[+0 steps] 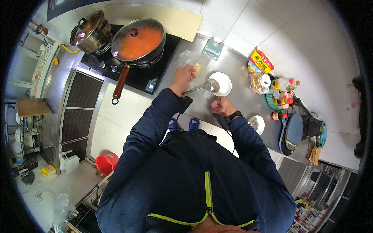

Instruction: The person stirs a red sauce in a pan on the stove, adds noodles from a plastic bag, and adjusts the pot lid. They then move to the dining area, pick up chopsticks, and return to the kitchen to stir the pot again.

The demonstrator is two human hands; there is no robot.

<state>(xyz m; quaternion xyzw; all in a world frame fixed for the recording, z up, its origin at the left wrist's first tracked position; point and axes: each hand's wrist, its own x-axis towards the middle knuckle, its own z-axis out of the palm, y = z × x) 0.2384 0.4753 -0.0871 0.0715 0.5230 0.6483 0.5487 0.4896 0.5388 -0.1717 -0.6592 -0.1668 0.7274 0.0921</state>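
Note:
My left hand (183,78) grips a clear plastic bag (201,58) on the steel counter, with something pale yellow (197,68) showing at the fingertips. Right of it stands a white bowl (225,83) with a dark rim. A metal ladle (213,86) rests with its head in that bowl, and its handle runs left below my left hand. Just below the bowl's near rim is my right hand (223,106), fingers curled. I see nothing clearly held in it, though the palm is partly hidden.
A lidded pan (140,40) of orange-red food and a lidded pot (91,32) sit on the black gas stove (135,72); the pan's wooden handle (121,81) juts past the counter edge. Rightward are bottles (284,84), a white strainer (256,124) and cutting boards (293,131).

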